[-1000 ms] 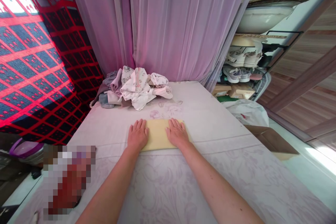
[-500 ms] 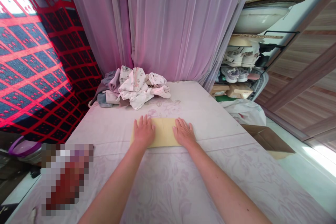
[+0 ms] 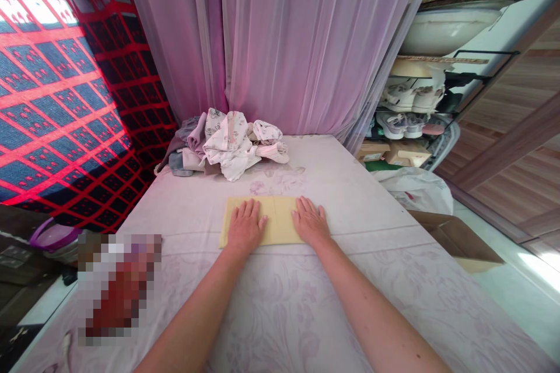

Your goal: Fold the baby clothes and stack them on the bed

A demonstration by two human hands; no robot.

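Observation:
A yellow folded cloth lies flat as a rectangle on the pale floral bedcover. My left hand rests palm down on its left part, fingers stretched out and the thumb pointing right. On its right end lies my right hand, also flat with the fingers extended. Neither hand grips anything. Beyond the cloth, towards the curtain, a heap of crumpled clothes sits, with white printed, pink and grey pieces in it.
A purple curtain hangs at the back. To the left hangs a red and dark checked cloth. A blurred-out item lies at the left edge. On the right are a shoe rack and an open cardboard box.
My left hand has slid slightly right on the yellow cloth, uncovering its left end. My right hand stays at the right end. The whole view has shifted a little.

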